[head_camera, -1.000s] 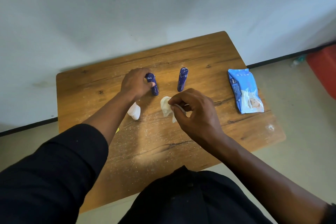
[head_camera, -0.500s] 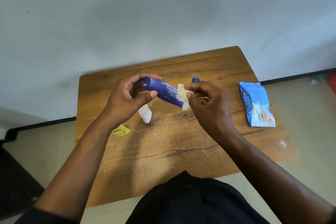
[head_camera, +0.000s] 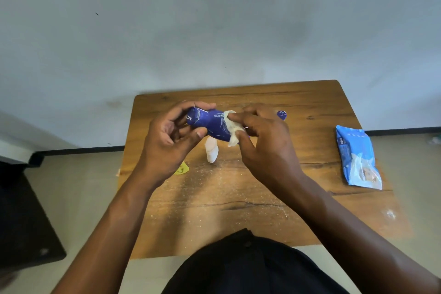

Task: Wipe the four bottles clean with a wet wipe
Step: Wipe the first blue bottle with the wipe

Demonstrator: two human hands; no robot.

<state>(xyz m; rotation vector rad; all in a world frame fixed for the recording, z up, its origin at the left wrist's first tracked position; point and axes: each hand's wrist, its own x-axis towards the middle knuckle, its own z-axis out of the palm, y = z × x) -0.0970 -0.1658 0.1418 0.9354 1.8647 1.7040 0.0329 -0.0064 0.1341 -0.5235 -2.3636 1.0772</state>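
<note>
My left hand (head_camera: 170,141) grips the cap end of a dark blue bottle (head_camera: 210,124) and holds it sideways above the wooden table (head_camera: 238,210). My right hand (head_camera: 265,141) presses a white wet wipe (head_camera: 232,130) around the bottle's other end. A small white bottle (head_camera: 212,150) stands on the table just below the held one. Behind my right hand only the top of a second blue bottle (head_camera: 282,114) shows. A fourth bottle is not visible.
A blue wet-wipe pack (head_camera: 358,157) lies near the table's right edge. A small yellow scrap (head_camera: 182,168) lies at the left, partly under my left wrist. White dust speckles the tabletop. A dark object (head_camera: 21,217) sits on the floor to the left.
My left hand lifted the blue bottle off the table and tipped it sideways. My right hand brought the wipe onto it and now wraps it around the bottle's end.
</note>
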